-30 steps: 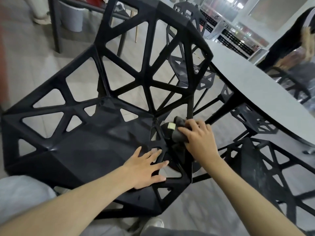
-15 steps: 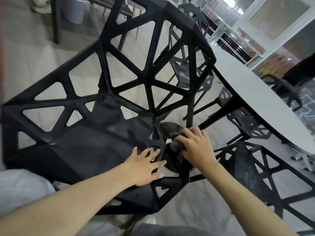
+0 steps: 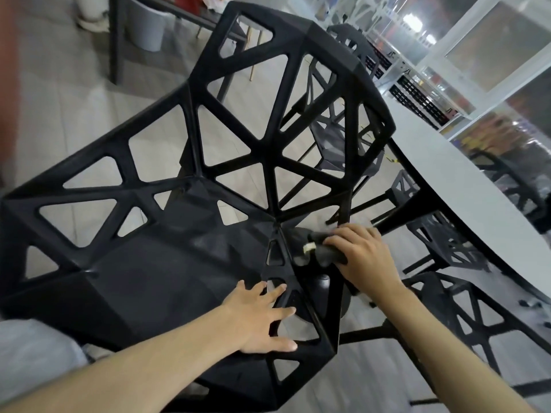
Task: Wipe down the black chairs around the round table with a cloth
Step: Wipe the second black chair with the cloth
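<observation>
A black chair (image 3: 167,263) with triangular cut-outs fills the middle of the head view, its back rising to the upper right. My left hand (image 3: 262,317) lies flat with spread fingers on the seat's right front part. My right hand (image 3: 360,254) grips a dark grey cloth (image 3: 323,251) with a small pale tag and holds it against the chair's right side bar. Part of the cloth is hidden under the fingers.
The round grey table (image 3: 465,186) curves along the right. A second black chair (image 3: 483,320) stands at lower right and a third black chair (image 3: 343,138) behind the backrest. A grey bin (image 3: 146,25) and dark table legs (image 3: 116,40) stand at the back left.
My right hand has slid the cloth a short way along the chair's right edge while the view tilted. My left hand stays pressed on the seat. The person at far right is gone from view.
</observation>
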